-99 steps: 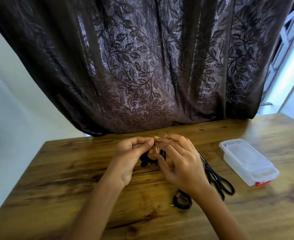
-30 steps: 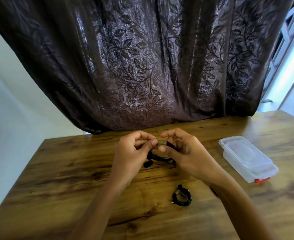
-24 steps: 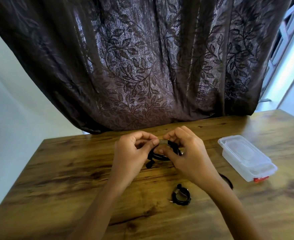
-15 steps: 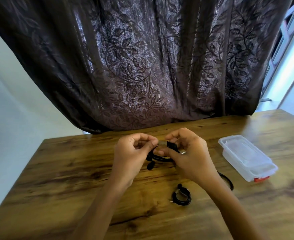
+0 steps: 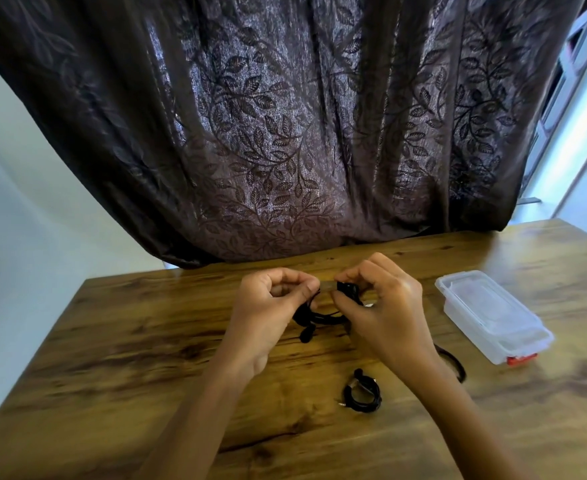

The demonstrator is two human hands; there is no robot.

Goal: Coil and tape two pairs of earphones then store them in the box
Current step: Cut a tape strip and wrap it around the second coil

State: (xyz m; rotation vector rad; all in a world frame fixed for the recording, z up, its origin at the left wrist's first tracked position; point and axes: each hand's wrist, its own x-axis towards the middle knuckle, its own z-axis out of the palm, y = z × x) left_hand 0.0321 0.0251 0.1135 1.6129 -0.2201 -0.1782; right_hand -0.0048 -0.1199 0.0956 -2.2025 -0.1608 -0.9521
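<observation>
pinching black earphone coil [image 5: 319, 316] with left hand [image 5: 271, 306] and right hand [image 5: 385, 315] over table [image 5: 139, 341], near second coil [image 5: 362, 396] and box [image 5: 493, 313]

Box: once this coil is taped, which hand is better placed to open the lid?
Right, probably. The closed box lies to the right of both hands, nearest the right hand; the left hand would have to cross over. Both hands pinch the earphones.

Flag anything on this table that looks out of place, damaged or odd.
Nothing stands out. The left hand and right hand pinch the black earphones above the table. The coiled pair lies tidy, the box sits closed, and the scissors are partly hidden under the right forearm.
</observation>
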